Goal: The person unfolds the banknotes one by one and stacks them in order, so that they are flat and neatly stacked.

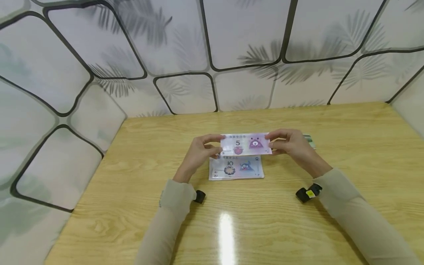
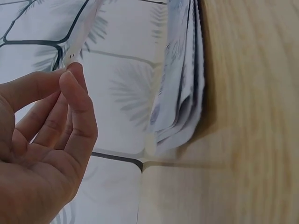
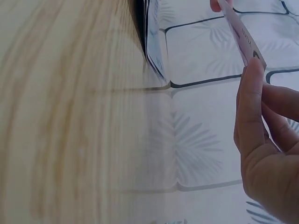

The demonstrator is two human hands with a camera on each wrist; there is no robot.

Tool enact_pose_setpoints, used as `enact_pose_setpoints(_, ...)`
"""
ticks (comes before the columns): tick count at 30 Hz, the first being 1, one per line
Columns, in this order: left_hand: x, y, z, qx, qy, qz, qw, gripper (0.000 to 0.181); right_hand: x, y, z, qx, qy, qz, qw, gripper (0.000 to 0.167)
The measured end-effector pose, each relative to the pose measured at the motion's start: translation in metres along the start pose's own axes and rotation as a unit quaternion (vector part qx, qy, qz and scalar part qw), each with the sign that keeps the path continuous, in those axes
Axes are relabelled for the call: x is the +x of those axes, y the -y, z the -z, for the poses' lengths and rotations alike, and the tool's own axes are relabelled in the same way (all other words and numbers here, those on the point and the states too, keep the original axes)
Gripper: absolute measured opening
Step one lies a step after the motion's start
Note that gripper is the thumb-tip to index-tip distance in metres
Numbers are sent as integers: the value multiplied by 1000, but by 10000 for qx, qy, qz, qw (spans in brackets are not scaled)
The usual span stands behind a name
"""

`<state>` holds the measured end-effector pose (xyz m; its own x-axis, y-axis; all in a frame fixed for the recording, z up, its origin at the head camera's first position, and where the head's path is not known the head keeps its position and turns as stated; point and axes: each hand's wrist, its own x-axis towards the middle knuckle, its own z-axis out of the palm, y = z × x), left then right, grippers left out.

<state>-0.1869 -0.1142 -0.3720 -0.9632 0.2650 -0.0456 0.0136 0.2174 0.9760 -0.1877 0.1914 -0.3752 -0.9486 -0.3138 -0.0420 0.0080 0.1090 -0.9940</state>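
Observation:
Stretched between both hands is a purple play banknote [image 1: 246,144] marked 5, with a purple monster printed on it. My left hand [image 1: 200,151] pinches its left end between thumb and fingers; the left wrist view shows that hand [image 2: 51,135] gripping a corner. At the other end, my right hand [image 1: 291,145] pinches the right edge, also seen in the right wrist view as a hand [image 3: 266,126]. Below the held note, a stack of play banknotes [image 1: 236,168] lies on the table, its top note marked 10. In the left wrist view the stacked notes [image 2: 180,79] show several loose layers.
A small green item [image 1: 309,141] lies partly hidden behind my right hand. The wooden table [image 1: 132,184] meets a wall [image 1: 245,88] with leaf patterns and dark lines at the back and left.

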Motion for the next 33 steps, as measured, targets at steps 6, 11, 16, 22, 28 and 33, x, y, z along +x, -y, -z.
enact_pose_setpoints(6,-5,-3,6,-37,135,-26,9999,37,-2,0,-4,-135,134,-32,9998,29)
enact_pose_setpoints(11,-6,-1,10,-32,293,82,9995,38,-3,0,-6,-333,272,-41,9991,28)
enact_pose_setpoints(16,-4,0,13,55,430,57,9990,39,-2,1,-7,-412,354,-16,9985,28)
enact_pose_setpoints(22,-3,-1,16,134,635,46,9979,44,-1,0,-8,-371,546,47,9978,29)
enact_pose_setpoints(28,-4,-1,19,233,856,89,9960,48,-2,-1,-8,-444,640,51,9969,27)
enact_pose_setpoints(33,-5,0,20,274,992,85,9947,49,-1,-1,-8,-543,755,2,9957,28)
